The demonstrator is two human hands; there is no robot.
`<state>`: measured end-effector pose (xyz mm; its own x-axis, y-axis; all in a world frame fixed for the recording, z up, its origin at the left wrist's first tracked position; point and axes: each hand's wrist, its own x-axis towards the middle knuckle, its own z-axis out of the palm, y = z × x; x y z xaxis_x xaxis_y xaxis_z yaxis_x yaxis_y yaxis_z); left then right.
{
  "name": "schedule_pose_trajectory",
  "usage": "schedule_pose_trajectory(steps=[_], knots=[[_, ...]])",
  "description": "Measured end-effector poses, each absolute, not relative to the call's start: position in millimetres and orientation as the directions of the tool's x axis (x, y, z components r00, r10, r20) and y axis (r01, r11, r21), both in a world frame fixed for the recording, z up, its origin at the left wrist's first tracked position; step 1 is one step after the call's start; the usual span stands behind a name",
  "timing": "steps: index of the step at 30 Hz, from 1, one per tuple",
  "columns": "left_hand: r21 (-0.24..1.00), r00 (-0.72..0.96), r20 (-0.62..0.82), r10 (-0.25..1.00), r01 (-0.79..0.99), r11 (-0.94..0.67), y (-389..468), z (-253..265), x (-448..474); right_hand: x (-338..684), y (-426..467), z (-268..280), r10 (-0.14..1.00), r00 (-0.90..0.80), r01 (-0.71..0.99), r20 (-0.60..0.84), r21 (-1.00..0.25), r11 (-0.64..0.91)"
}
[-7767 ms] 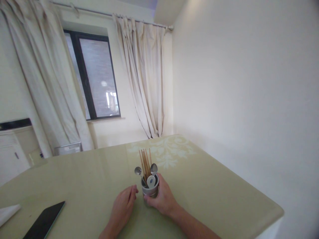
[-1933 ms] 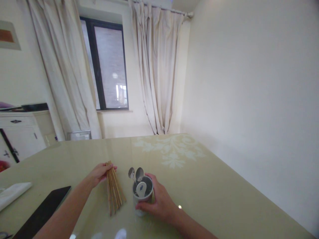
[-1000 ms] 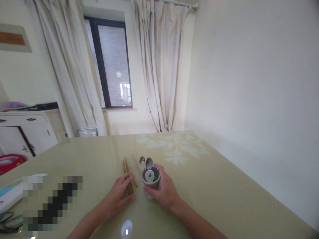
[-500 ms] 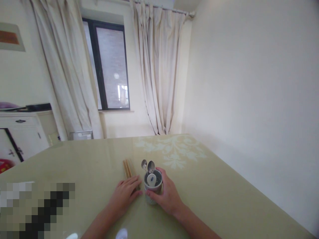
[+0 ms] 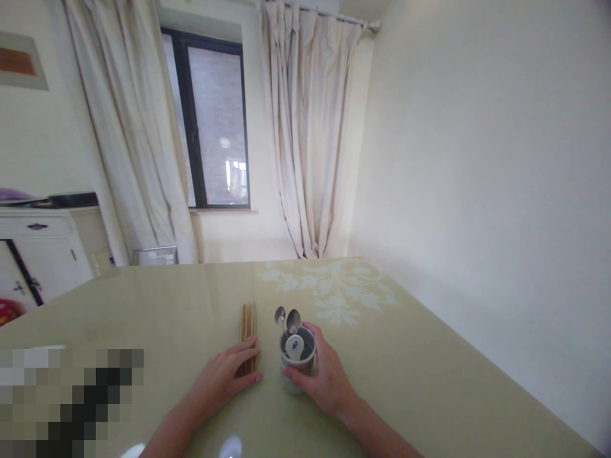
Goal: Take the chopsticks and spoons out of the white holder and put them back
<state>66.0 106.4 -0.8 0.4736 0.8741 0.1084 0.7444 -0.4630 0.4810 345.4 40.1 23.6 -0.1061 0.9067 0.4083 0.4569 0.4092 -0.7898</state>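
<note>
I have the green table [image 5: 429, 356] spread below my fingers. Right hand [image 5: 327, 375] is wrapped round the cup [image 5: 303, 367]; left hand [image 5: 222, 375], thumb and fingers apart, lies over the chopsticks [image 5: 247, 323], resting under those fingers. Beyond my right thumb, three spoons [image 5: 294, 319] poke from the cup!

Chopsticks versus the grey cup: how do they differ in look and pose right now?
The chopsticks are slim and tan; the cup is round and grey. The chopsticks lie side by side on the table, partly covered by the left hand; the cup stands roughly upright, held in the right hand. The cup contains spoons; the chopsticks lie outside it.
</note>
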Motion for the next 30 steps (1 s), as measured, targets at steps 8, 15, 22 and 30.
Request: schedule_pose_trajectory(steps=[8,15,22,30], knots=[[0.582,0.468,0.137,0.873,0.675,-0.453,112.7,-4.0,54.6,346.0,41.4,23.9,0.902,-0.104,0.430,0.420,-0.798,0.421],[0.580,0.472,0.189,0.861,0.654,-0.486,109.6,-4.9,59.0,347.3,42.3,23.1,0.890,-0.116,0.371,0.442,-0.811,0.451],[0.551,0.481,0.108,0.870,0.699,-0.456,108.9,5.3,63.9,348.3,43.5,19.9,0.893,-0.112,0.379,0.436,-0.812,0.444],[0.584,0.427,0.090,0.900,0.709,-0.395,117.8,6.1,34.3,349.3,42.1,21.0,0.896,-0.115,0.370,0.430,-0.818,0.440]])
